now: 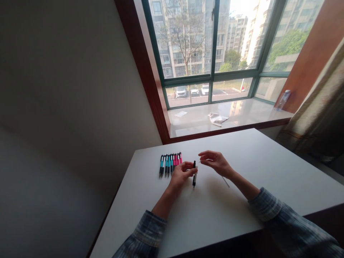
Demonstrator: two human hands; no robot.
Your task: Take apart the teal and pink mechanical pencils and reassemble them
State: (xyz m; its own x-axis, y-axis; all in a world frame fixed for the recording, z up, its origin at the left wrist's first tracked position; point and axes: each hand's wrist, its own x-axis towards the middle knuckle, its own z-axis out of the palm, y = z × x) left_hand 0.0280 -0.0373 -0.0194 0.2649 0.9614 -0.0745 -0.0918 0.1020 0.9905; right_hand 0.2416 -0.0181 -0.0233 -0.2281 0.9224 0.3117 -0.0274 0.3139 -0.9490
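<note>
My left hand (180,175) is closed round a black and white click pen (194,175), holding it nearly upright with its tip down over the white table. To the right, my right hand (216,163) has its fingers drawn together in a pinch, apart from the pen. A thin pale piece (199,162) pokes out at its fingertips, too small to identify. Below my right wrist shows a slim grey-white rod (226,182), partly hidden by the hand. Left of my left hand lies a row of several pens (167,165) with teal, white and pink barrels; my hand covers some lower ends.
The white table (215,215) meets a wall on the left and a window sill (247,111) at the back. On the sill are a crumpled cloth (218,119), a flat white sheet (181,114) and a clear bottle (283,99). A curtain (309,104) hangs at right.
</note>
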